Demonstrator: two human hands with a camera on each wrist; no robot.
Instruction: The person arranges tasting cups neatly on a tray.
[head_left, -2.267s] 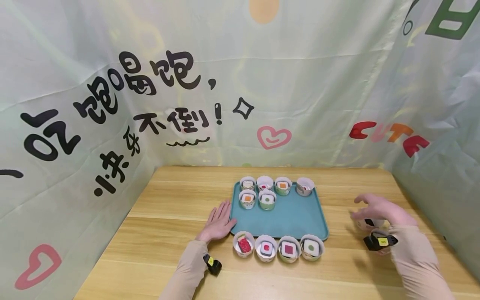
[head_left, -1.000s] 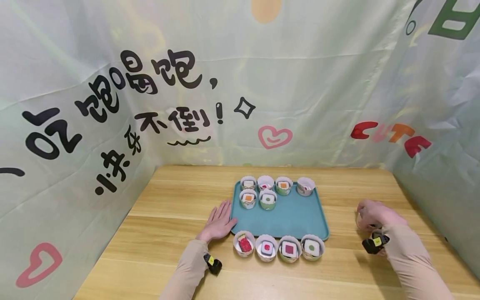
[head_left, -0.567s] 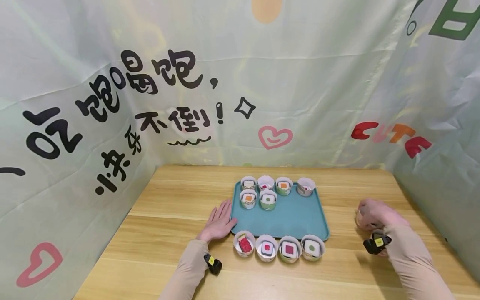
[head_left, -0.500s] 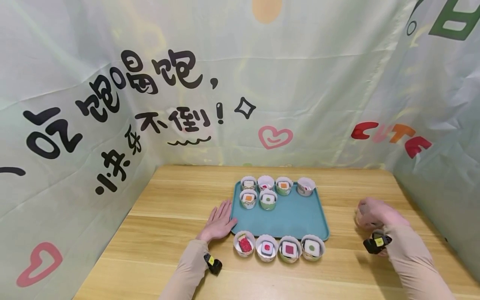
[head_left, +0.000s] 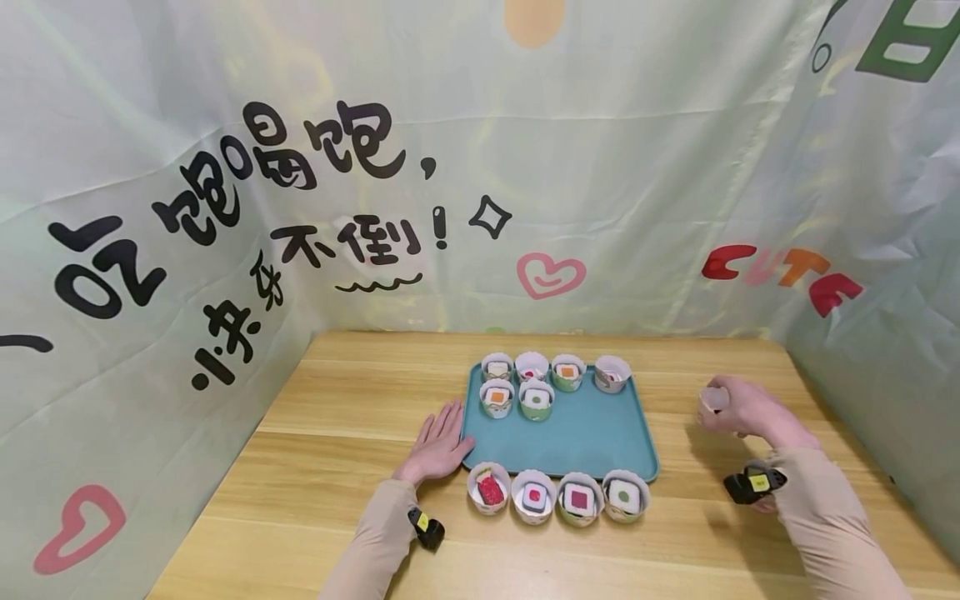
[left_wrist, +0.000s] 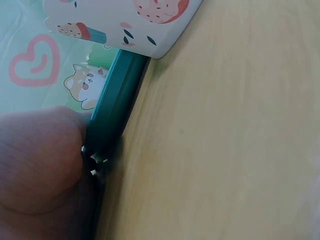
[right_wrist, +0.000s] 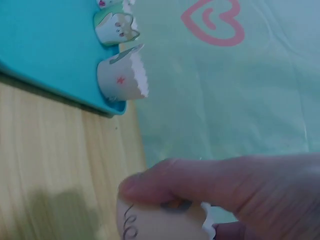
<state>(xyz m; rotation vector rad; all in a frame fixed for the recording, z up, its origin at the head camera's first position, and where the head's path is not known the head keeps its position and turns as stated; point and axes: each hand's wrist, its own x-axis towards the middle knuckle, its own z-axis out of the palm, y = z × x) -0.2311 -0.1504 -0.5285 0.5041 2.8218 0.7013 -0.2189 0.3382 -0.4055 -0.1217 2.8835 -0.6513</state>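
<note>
My right hand (head_left: 761, 410) grips a pale paper baking cup (head_left: 711, 403) above the table, right of the blue-green tray (head_left: 592, 433). In the right wrist view the thumb (right_wrist: 165, 185) presses along the side of this cup (right_wrist: 155, 222); its contents are hidden. Flat on the table lies my left hand (head_left: 435, 446), fingers spread and thumb at the tray's left rim. The left wrist view shows this hand (left_wrist: 40, 160) against the tray rim (left_wrist: 115, 100). Several cups stand toward the back of the tray, such as one with an orange-centred sushi piece (head_left: 497, 398).
A row of several cups lines the tray's front edge, from a red-topped piece (head_left: 489, 490) to a green-centred one (head_left: 624, 495). Another cup (head_left: 765, 504) is mostly hidden below my right wrist. Printed cloth (head_left: 637, 192) hangs around the wooden table (head_left: 345, 400).
My right hand first reached down over the cup on the right and closed round it. It has now raised the cup and moved slightly left and away. The left hand has stayed still.
</note>
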